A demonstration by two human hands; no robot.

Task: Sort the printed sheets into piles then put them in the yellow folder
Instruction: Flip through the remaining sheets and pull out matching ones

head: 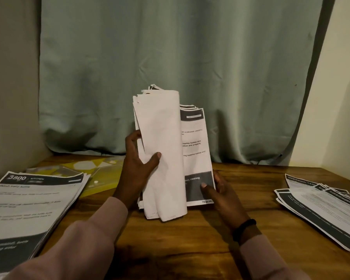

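Nearest: two sorted piles flank the person — left pile [28, 207] at 8 o'clock, headed "3800 KITCHEN", squared up; right pile [321, 207] at 4 o'clock, fanned loosely. Both lie flat on the wooden table [190, 239].

Centre, 12 o'clock: unsorted stack [170, 158] held upright, long axis vertical, bottom edge near or on the table — can't tell which. Left hand [138, 168] grips the folded-back sheets, thumb across their blank backs, fingers curled behind. Right hand [220, 190] pinches the lower right corner of the exposed printed sheet, thumb on the dark footer band.

Key relation: that exposed sheet sits on the right-hand side, so the right hand looks best placed to peel it off; which pile it joins depends on its heading, partly hidden.

Further back at 11 o'clock: yellow folder [101, 178], flat, partly under the left pile's far corner, nearer the left hand. Behind, a green curtain [170, 57].
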